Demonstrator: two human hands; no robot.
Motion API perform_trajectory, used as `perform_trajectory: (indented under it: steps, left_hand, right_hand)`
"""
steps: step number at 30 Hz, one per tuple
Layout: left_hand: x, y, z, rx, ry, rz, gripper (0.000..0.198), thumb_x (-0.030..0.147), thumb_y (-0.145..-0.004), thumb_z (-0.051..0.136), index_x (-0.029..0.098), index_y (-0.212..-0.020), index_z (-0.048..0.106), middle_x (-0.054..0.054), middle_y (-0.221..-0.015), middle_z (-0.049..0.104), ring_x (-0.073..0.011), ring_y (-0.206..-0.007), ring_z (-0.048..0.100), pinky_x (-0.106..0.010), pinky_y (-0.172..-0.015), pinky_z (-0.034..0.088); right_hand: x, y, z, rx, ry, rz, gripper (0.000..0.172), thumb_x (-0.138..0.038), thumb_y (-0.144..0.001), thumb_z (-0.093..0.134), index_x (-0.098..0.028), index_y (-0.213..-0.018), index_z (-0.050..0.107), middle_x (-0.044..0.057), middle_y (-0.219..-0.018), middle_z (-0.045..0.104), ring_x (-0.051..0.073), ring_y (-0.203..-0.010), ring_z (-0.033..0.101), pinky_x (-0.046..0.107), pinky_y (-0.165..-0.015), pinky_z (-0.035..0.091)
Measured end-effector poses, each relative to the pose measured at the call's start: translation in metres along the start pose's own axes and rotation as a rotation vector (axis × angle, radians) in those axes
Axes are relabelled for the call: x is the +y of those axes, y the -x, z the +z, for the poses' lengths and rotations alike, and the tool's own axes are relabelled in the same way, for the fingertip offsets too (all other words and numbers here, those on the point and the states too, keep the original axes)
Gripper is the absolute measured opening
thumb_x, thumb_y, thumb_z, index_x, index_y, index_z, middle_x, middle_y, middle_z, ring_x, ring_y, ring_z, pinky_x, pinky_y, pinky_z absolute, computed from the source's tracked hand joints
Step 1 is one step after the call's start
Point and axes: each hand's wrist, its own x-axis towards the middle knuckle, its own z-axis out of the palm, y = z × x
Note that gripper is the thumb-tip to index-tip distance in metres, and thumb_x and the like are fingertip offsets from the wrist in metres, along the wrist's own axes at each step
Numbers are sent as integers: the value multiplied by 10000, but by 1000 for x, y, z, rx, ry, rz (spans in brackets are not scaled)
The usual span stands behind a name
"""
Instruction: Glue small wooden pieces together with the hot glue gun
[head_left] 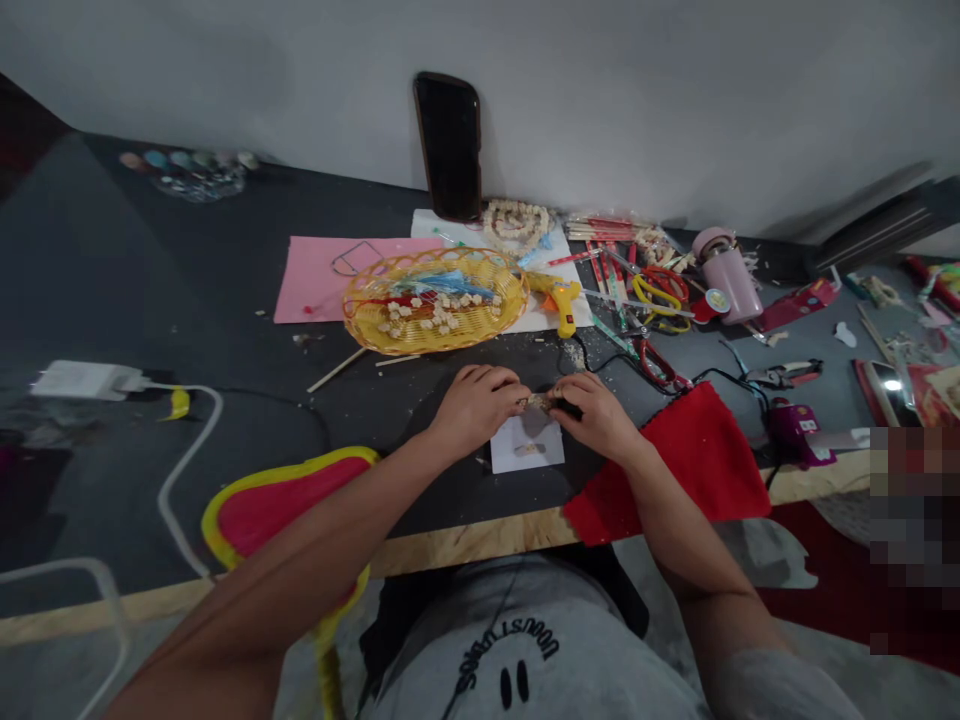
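Your left hand (480, 408) and right hand (594, 412) pinch a small pale piece (537, 401), its length spanning sideways between them, above the paper (508, 452).

Small beige piece (537, 401) between left hand (480, 408) and right hand (594, 414), over white paper (513, 440)

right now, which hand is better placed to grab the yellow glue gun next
Likely the right hand: it is nearer the yellow glue gun, while the left hand is nearer the basket. Both seem to hold a small piece.
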Motion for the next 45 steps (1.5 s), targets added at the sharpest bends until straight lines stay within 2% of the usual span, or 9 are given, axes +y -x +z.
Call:
perform_trajectory:
  steps: [26,34,42,45]
  left_hand:
    - [-4,2,0,8,47,5,215,333,-955,567,260,-1113,694,-58,-1112,693,-233,-1024,612,-395,-912,411]
    - [-7,2,-3,68,47,-40,327,146,-951,431,226,-1135,689,-83,-1099,702,-231,-1038,620,-387,-912,458]
    - [-12,4,-13,161,51,-110,295,239,-971,448,210,-1150,681,-89,-1148,692,-249,-1110,600,-419,-979,460]
    - [-12,3,-17,151,57,-121,281,251,-956,493,201,-1167,672,-94,-1174,684,-255,-1130,597,-418,-985,459]
  right_hand:
    - [3,0,1,-27,-27,23,160,-146,-850,677,-222,-989,658,82,-1006,699,239,-1015,652,428,-916,510]
    - [4,-1,0,-9,-36,2,154,-153,-855,681,-221,-991,656,82,-1000,707,233,-1006,663,415,-906,520]
    - [7,-1,2,-12,-67,-11,153,-164,-860,683,-224,-999,664,75,-996,719,233,-1014,660,433,-929,511]
    - [8,-1,2,-13,-78,-19,156,-153,-857,684,-222,-995,666,72,-994,720,229,-1009,653,426,-931,507]
